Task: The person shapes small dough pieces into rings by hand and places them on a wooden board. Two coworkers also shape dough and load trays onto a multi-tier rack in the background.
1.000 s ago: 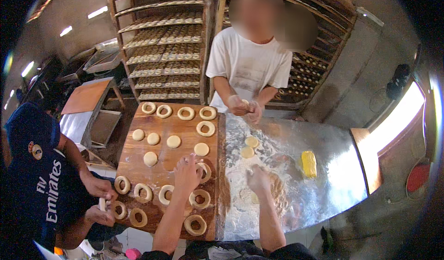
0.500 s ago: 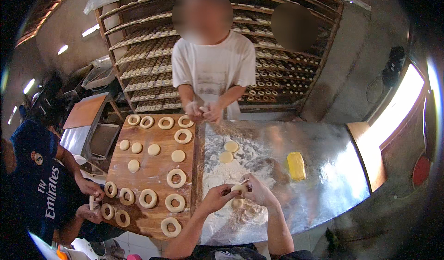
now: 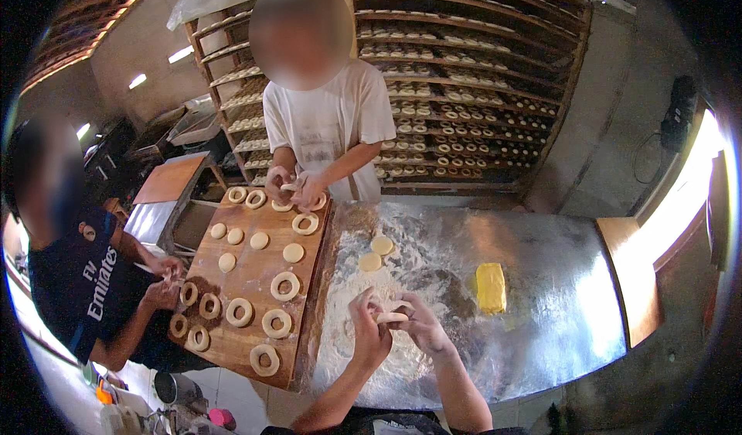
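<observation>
Fingers of the left hand (image 3: 370,328) and right hand (image 3: 425,327) grasp a dough piece (image 3: 393,319) above the floured metal desk (image 3: 541,330) — uneven pulling could thin or tear it.

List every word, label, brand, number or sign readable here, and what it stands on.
Large white lettering, legible but not copied: dark blue fabric shirt, left.
Small round emblem, too blurred: same shirt.
Faint grey print, unreadable: white short-sleeved T-shirt.
Pale patch, too blurred: black clothing, bottom edge.
None visible: pale dough piece.
</observation>
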